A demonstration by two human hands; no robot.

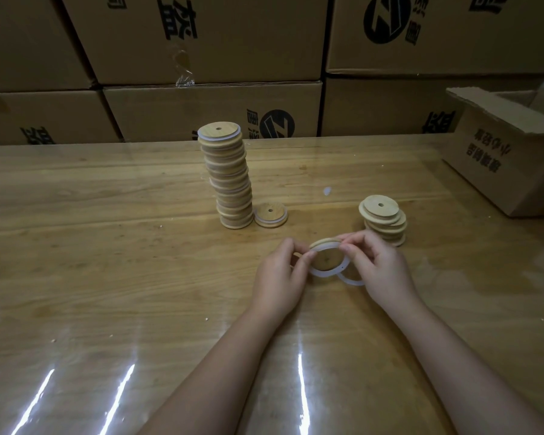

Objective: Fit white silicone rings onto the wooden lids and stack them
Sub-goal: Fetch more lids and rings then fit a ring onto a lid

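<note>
One wooden lid (324, 258) tilted just above the table (107, 246), pinched from both sides. The left hand (278, 271) steadies the edge and the right hand (380, 262) pinches the white silicone ring (324, 272) round its rim (partly seated, I'd say). Bare lids (383, 213) right, tall finished stack (230, 183) left, both within reach.

tall stack (230, 180) left | short stack (385, 221) right | table (324, 211) gap between

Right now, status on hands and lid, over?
Left hand, right hand both pinch wooden lid; white ring partly on. Tall stack crooked. Spare ring beside right hand.
</note>
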